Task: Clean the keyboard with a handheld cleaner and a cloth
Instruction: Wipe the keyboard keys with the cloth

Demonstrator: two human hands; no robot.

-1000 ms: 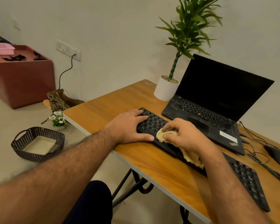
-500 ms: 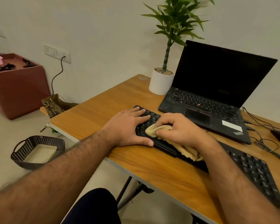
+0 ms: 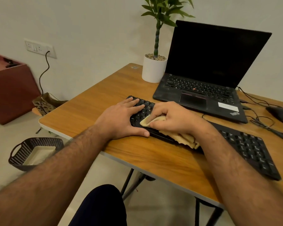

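A long black keyboard [image 3: 245,149] lies slantwise on the wooden table [image 3: 95,111], in front of the laptop. My left hand [image 3: 122,119] lies flat over the keyboard's left end, fingers straight on the keys and thumb along its near edge. My right hand [image 3: 175,118] grips a crumpled yellow cloth [image 3: 181,138] and holds it down on the keys just right of the left hand. The cloth's tail hangs out under my right wrist. No handheld cleaner is in view.
An open black laptop [image 3: 206,88] stands behind the keyboard, with a white potted plant [image 3: 153,69] to its left. A black mouse [image 3: 281,115] and loose cables [image 3: 258,121] lie at the right. On the floor sit a dark woven basket [image 3: 31,152] and a brown box [image 3: 10,90].
My right hand with the cloth has slid left along the keys, closer to my left hand. The left hand stays on the keyboard's end. My head has turned, shifting the view.
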